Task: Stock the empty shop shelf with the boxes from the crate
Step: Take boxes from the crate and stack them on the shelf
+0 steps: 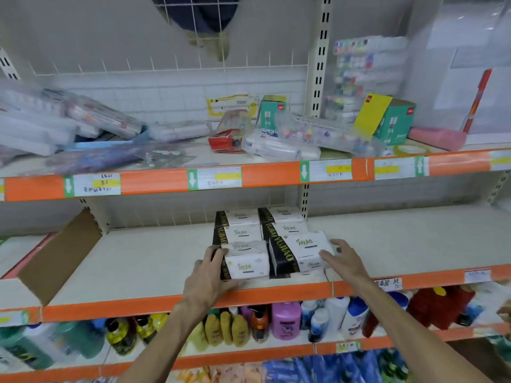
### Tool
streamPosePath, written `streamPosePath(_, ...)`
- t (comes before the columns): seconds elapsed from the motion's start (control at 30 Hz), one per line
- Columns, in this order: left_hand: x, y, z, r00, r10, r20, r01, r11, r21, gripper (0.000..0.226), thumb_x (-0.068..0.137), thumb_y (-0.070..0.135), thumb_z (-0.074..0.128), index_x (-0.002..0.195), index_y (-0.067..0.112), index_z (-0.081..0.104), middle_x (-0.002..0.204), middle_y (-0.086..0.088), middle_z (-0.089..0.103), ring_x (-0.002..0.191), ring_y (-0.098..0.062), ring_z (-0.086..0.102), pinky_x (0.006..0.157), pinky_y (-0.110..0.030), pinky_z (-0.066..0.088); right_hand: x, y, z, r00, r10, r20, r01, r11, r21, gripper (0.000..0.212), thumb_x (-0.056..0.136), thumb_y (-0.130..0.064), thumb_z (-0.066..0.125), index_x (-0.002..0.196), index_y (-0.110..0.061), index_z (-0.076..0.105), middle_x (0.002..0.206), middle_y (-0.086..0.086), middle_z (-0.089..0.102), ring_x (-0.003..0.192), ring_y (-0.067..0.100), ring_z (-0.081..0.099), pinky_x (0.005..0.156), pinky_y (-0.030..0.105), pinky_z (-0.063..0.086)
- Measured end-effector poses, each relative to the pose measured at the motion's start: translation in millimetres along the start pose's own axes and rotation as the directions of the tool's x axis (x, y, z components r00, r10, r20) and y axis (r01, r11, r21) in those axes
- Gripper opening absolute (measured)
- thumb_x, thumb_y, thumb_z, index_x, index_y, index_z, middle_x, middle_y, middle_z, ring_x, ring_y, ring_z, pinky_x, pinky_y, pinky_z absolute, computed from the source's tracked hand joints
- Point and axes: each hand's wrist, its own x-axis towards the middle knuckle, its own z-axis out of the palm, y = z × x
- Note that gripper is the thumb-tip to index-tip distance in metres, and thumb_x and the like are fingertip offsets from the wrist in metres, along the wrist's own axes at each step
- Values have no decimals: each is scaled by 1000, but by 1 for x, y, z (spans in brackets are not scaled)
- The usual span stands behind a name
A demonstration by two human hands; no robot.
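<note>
Several white-and-black boxes stand in two rows on the middle shelf (pixel 154 261), stacked two high at the front. My left hand (pixel 206 277) grips the left end of the front left box (pixel 247 265) near the shelf's orange edge. The front right box (pixel 300 251) lies tilted on top of its stack. My right hand (pixel 341 259) touches that box's right side with spread, nearly straight fingers. The crate is out of view.
A brown cardboard divider (pixel 59 258) leans at the shelf's left end. The upper shelf (pixel 249 175) holds plastic cases and green boxes. Bottles (pixel 286 320) fill the shelf below. Bare shelf surface lies on both sides of the boxes.
</note>
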Motion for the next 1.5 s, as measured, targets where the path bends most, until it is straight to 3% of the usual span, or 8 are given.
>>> streamPosePath(0.13,-8,-5,6,998,5,-66,-17,982,-186,69,80,55,65,136,30,34,145,15,19,114,-23,52,84,-42,55,8,-2,11,994,-100,43,104,988,-110,64,82,-42,67,139,-28,41,129,11,50,117,25,50,101,41,44)
streamPosePath(0.23,0,-2,7,980,-150,-129,111,958,-265,81,72,44,78,132,16,32,139,1,26,114,-26,55,86,-45,55,10,-2,21,990,-119,78,131,975,-180,70,81,-45,68,142,-30,38,132,13,45,125,30,41,106,44,37)
streamPosePath(0.43,28,11,7,952,-279,-126,219,908,-358,78,70,29,83,127,8,33,129,-9,37,105,-34,59,81,-46,51,22,-13,40,997,-80,1,79,977,-198,82,78,-50,71,143,-17,32,138,14,40,125,33,42,102,42,40)
streamPosePath(0.6,59,-6,10,946,-322,-43,264,840,-475,71,72,31,81,127,11,40,125,-8,55,112,-28,58,90,-43,49,50,-20,47,999,-23,-46,16,989,-146,80,78,-46,72,140,-13,32,140,13,40,124,33,44,100,43,42)
streamPosePath(0.73,87,-20,13,950,-308,-43,249,836,-488,60,80,37,75,124,9,46,122,-8,61,107,-27,61,82,-32,46,81,-19,57,996,-42,-76,31,990,-135,77,79,-47,71,137,-14,34,137,10,42,121,31,47,97,39,42)
streamPosePath(1.0,159,-44,24,954,-293,-62,228,845,-484,54,80,25,76,124,9,48,119,-4,58,102,-23,59,89,-39,49,152,-26,84,981,-143,-132,126,983,-132,68,82,-46,69,132,-12,39,134,12,48,119,31,51,97,39,44)
streamPosePath(1.33,207,-43,32,953,-268,-139,201,908,-367,53,79,25,76,121,8,48,123,-8,60,106,-28,58,78,-33,42,210,-45,90,986,-127,-108,86,945,-317,79,81,-60,64,137,-12,36,134,14,47,124,36,45,93,43,42)
streamPosePath(1.5,223,-43,33,954,-268,-133,199,900,-387,50,77,20,77,117,11,48,122,-8,61,97,-23,56,77,-34,47,208,-34,84,972,-195,-129,93,827,-554,58,94,-55,43,136,-15,38,126,16,49,121,38,38,75,40,35)
